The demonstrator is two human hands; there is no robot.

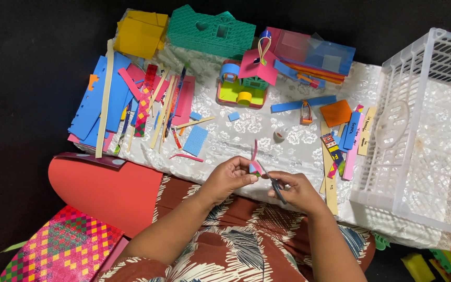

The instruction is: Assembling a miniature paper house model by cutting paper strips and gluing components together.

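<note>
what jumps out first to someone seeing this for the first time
At centre, the left hand pinches a small folded piece of coloured paper while the right hand brings dark scissors to it. Behind them, on the white patterned cloth, stands a bright little paper house, with loose coloured paper strips fanned out to its left. A white plastic crate fills the right side.

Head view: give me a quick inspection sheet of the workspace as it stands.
Surface: white floral cloth over a low table.
Job's things: small woven paper piece pinched in left hand; right hand holds a dark tool, probably scissors, at it.
Clutter: paper strips, blue sheets, yellow sheets, green foam house, small model house, labelled strips.
Grippers: both hands closed on their items.
Cables: nothing seen.
Surroundings: white plastic basket, red card, woven mat.
</note>
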